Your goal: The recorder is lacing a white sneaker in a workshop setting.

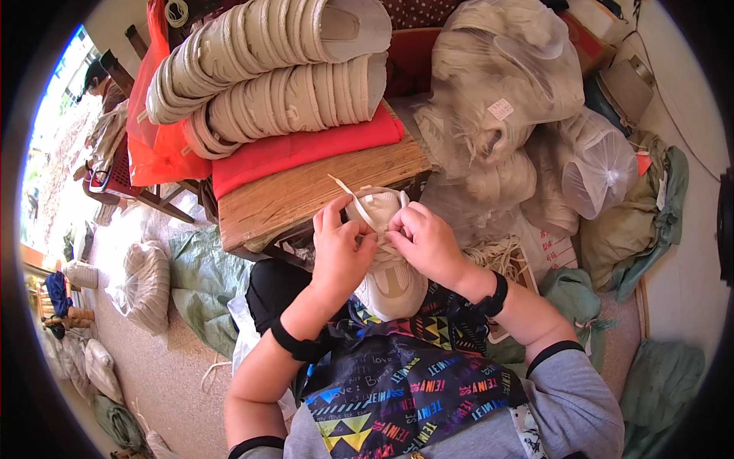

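Observation:
A pale cream shoe rests upright over my lap, toe toward me, its opening against the edge of the wooden table. A whitish shoelace runs across its tongue, and one tip sticks up at the upper left. My left hand is closed at the left side of the lacing, thumb and fingers pinched on the shoelace. On the other side, my right hand pinches with thumb and forefinger by the eyelets, where another part of the lace shows. The exact grip there is partly hidden by the fingers.
Two rows of nested cream shoes lie on a red cloth on the wooden table. Clear bags of shoes pile up at right, above a tray of loose laces. Green sacks lie around; a person sits far left.

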Motion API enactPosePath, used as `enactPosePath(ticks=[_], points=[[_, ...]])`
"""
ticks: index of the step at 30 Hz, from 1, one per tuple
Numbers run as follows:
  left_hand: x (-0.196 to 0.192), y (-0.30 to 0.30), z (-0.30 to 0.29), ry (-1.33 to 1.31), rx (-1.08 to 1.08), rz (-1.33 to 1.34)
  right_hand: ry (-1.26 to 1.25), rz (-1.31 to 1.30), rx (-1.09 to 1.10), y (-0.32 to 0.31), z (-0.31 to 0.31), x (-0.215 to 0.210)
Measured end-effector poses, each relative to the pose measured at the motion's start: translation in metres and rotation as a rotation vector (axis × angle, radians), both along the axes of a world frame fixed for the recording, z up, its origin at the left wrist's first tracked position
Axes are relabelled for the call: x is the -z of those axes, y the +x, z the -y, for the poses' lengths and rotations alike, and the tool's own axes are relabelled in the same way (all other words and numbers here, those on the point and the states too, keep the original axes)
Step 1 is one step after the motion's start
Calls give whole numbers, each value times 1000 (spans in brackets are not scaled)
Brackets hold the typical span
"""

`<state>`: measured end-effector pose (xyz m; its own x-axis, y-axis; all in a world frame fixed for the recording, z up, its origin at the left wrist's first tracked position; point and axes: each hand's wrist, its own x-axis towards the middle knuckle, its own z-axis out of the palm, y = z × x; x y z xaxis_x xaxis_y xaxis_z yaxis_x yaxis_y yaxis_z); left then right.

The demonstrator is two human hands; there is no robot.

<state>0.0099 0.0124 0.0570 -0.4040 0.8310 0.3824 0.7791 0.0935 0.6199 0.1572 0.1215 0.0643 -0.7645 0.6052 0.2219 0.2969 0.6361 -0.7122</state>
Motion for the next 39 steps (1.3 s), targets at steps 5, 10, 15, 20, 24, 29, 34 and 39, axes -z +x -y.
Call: enactPosePath(ticks=[5,10,15,20,24,29,34,39], points=[[-8,-1,32,178,-56,19,513,-159,205,25,-42,-25],[16,3,56,31,-21,17,544,-278,681,81,-132,-34],[18,-4,50,30,67,-37,494,-316,631,89,-160,-20],[4,3,39,127,88,43,420,-307,581,88,-162,-25],[3,1,33,151,119,6,430,-272,586,91,-162,-26],[-7,-11,30,143,116,-70,508,-205,580,101,-167,-37],[-8,-23,22,157,87,-511,678,-146,739,143,-203,-59],[7,-11,20,157,-19,-391,711,-76,925,218,-252,-62]])
